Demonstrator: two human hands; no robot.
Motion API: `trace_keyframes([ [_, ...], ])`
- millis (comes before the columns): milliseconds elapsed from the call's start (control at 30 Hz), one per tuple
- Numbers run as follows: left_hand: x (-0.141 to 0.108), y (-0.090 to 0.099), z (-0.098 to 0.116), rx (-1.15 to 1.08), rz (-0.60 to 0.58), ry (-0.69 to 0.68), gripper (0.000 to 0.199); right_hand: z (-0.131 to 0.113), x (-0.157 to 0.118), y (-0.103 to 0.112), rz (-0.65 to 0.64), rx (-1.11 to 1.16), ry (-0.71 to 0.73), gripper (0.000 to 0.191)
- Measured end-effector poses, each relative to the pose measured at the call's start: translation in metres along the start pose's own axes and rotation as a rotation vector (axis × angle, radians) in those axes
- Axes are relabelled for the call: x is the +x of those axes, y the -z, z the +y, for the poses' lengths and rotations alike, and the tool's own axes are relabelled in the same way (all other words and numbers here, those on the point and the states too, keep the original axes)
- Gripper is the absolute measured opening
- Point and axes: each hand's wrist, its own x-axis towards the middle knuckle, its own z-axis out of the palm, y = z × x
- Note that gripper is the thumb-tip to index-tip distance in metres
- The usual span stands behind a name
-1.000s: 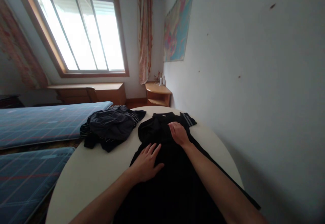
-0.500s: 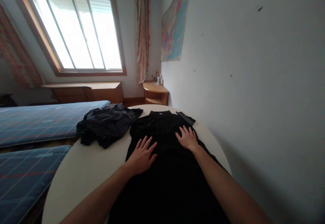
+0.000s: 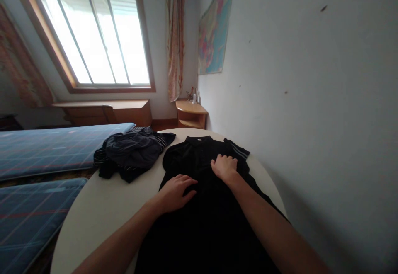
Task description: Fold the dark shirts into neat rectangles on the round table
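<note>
A black collared shirt (image 3: 199, 220) lies spread on a round cream table (image 3: 102, 207), its collar at the far side. My left hand (image 3: 175, 192) rests on the left part of the shirt, fingers bent and thumb apart from them. Higher up, towards the right sleeve with its grey stripes, my right hand (image 3: 224, 167) touches the cloth with curled fingers. The fingertips of my right hand are partly hidden, and whether they pinch any cloth is not visible.
A heap of dark clothes (image 3: 133, 149) lies at the table's far left. Blue plaid mattresses (image 3: 62, 145) stand beyond the left edge. A white wall (image 3: 304, 120) runs close along the right. A small corner shelf (image 3: 191, 108) is behind the table.
The fingers of both hands have bent from a flatter spread. My left hand has shifted slightly right. The shirt's upper part and right sleeve have moved to the right.
</note>
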Motion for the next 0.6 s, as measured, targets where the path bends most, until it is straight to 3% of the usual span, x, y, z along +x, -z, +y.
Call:
trace_keyframes([
  [100,0.005,-0.001,-0.02,0.034,0.233,0.165,0.031,-0.02,-0.004,-0.011,0.118,0.088,0.174,0.057],
  [167,0.007,-0.005,-0.041,0.112,0.376,0.335,0.034,-0.026,-0.005,-0.024,0.069,0.139,0.251,0.06],
  [267,0.007,-0.013,-0.071,0.14,0.437,0.524,0.041,-0.025,-0.003,-0.039,-0.023,0.17,0.285,0.06],
  [367,0.01,-0.023,-0.088,0.044,0.43,0.532,0.039,-0.017,0.002,-0.046,-0.025,0.192,0.32,0.057],
  [467,0.016,-0.027,-0.091,-0.007,0.447,0.511,0.041,-0.012,0.004,-0.048,-0.013,0.204,0.324,0.054],
  [600,0.026,-0.016,-0.092,-0.097,0.59,0.457,0.042,-0.012,0.004,-0.049,-0.011,0.212,0.313,0.052],
])
